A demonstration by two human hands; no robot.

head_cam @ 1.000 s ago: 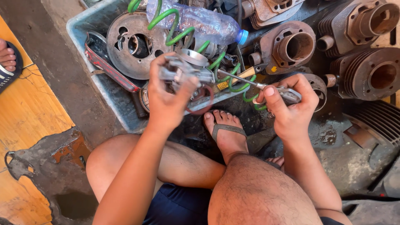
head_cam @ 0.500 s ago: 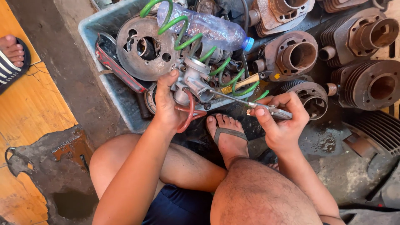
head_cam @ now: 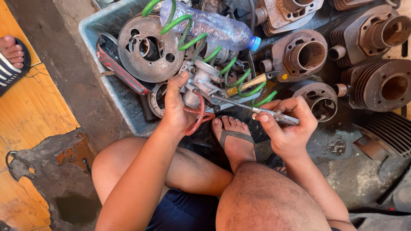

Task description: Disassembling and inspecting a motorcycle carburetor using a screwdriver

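Note:
My left hand (head_cam: 176,107) grips a small grey metal carburetor (head_cam: 200,83) with a red rubber hose (head_cam: 198,117) looping below it. My right hand (head_cam: 287,126) holds a screwdriver (head_cam: 252,109) by its clear handle; its thin shaft points left, with the tip at the carburetor's body. Both hands are above a grey plastic tub (head_cam: 98,32) of parts and above my sandalled foot (head_cam: 234,139).
The tub holds a round rusty metal plate (head_cam: 150,49), a green coiled hose (head_cam: 188,30), a crushed plastic bottle (head_cam: 214,28) and a wire brush (head_cam: 250,83). Several finned engine cylinders (head_cam: 376,83) lie at the right. Another person's sandalled foot (head_cam: 10,55) rests at the left on orange flooring.
My left hand has brought the carburetor lower and turned it. My right hand moved the screwdriver's tip in against the carburetor. The view has shifted slightly.

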